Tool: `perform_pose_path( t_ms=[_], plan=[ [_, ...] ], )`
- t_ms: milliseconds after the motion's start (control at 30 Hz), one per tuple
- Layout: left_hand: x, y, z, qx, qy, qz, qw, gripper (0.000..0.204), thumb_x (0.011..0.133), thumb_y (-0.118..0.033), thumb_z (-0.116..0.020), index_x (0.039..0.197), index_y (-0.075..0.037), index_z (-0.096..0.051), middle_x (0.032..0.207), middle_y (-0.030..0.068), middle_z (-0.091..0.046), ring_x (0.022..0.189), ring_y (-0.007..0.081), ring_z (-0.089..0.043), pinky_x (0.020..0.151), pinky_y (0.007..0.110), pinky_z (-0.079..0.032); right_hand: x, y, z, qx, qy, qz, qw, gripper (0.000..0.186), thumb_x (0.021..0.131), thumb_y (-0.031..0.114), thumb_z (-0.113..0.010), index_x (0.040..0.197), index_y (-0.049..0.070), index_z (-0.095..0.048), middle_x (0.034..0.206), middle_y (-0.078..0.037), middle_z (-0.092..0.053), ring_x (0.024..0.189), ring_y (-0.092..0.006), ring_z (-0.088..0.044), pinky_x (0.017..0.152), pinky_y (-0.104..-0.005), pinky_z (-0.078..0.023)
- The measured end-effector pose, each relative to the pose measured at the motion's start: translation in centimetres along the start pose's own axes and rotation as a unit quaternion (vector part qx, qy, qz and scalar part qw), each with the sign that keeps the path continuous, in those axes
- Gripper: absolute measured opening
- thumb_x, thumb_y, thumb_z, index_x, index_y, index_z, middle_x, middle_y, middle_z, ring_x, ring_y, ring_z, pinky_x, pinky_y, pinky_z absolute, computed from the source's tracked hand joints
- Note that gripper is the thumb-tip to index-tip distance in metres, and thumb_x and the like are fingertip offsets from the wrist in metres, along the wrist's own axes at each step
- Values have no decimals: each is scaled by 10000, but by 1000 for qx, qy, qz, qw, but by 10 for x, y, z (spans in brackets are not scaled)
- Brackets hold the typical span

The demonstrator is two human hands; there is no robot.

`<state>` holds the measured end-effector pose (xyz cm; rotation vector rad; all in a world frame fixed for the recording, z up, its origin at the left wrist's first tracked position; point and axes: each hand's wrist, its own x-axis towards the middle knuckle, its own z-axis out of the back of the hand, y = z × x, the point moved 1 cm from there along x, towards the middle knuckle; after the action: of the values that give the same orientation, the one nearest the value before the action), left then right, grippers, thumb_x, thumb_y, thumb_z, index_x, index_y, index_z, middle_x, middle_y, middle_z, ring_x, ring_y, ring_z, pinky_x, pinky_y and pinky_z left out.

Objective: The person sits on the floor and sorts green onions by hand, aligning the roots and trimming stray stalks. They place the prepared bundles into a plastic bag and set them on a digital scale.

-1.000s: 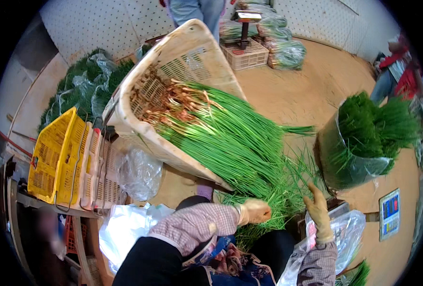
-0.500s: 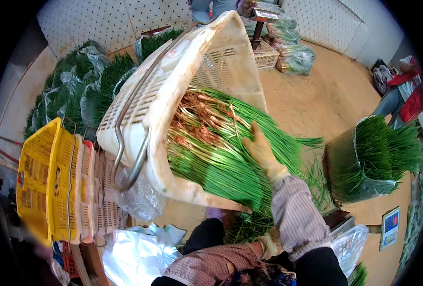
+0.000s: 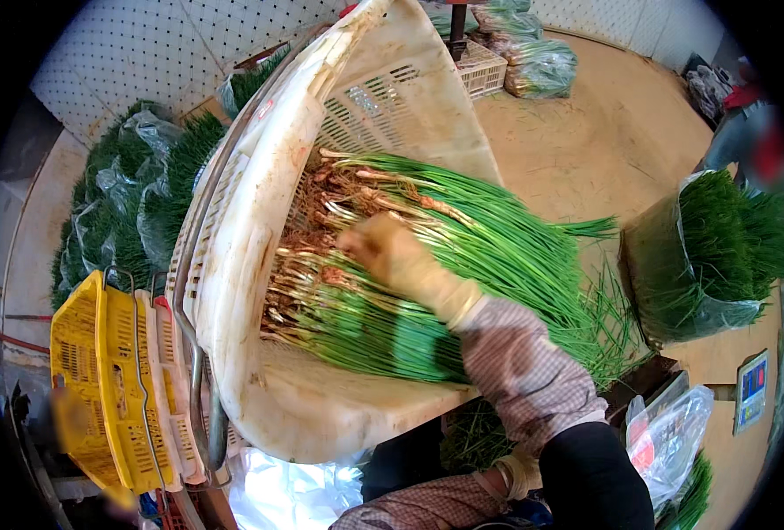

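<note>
Green stalks (image 3: 507,243), yellow crate (image 3: 123,406), checked sleeve (image 3: 529,367)

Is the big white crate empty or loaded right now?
Loaded: the white crate holds a thick layer of green onions, their tops reaching out past its edge.

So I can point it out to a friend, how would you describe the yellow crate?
Find the big white crate of greens in the middle. Look to its lower left, where pale crates sit close together. The yellow crate is just left of these, set apart by its bright colour.
</note>
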<state>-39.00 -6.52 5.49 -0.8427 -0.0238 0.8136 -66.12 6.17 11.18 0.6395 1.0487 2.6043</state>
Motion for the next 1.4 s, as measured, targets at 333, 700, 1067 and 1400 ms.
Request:
perform_pose_path(
  t_ms=[333,700,1067,1400],
  plan=[
    [-14,2,4,-13,-25,23,999,337,844,-311,-511,953,-21,-643,887,136,-644,789,321,-606,703,450,-477,5,-3,36,403,-82,-173,895,243,857,91,-559,1055,-46,-532,951,-108,-641,791,-203,-613,698,-315,-509],
    [-3,9,14,-8,-25,16,1000,346,839,-334,-513,960,-36,-642,923,133,-644,836,326,-603,734,446,-475,23,-78,-22,-266,336,-131,894,509,841,474,-536,1162,80,-543,1192,-130,-594,1203,-323,-464,946,-431,-424],
    [-4,21,24,-5,-40,60,997,355,834,-356,-516,967,-51,-642,958,130,-644,883,332,-601,764,443,-474,-3,-44,-12,-66,219,-153,961,553,737,407,-697,1084,-12,-598,1041,-231,-621,954,-368,-600,857,-401,-480],
    [-2,10,18,-6,-42,63,997,364,830,-376,-518,974,-66,-641,991,127,-643,926,336,-599,792,439,-473,-44,19,27,79,-91,-113,986,553,689,181,-760,1161,6,-531,1008,-173,-642,944,-283,-621,833,-344,-480]
  ],
)
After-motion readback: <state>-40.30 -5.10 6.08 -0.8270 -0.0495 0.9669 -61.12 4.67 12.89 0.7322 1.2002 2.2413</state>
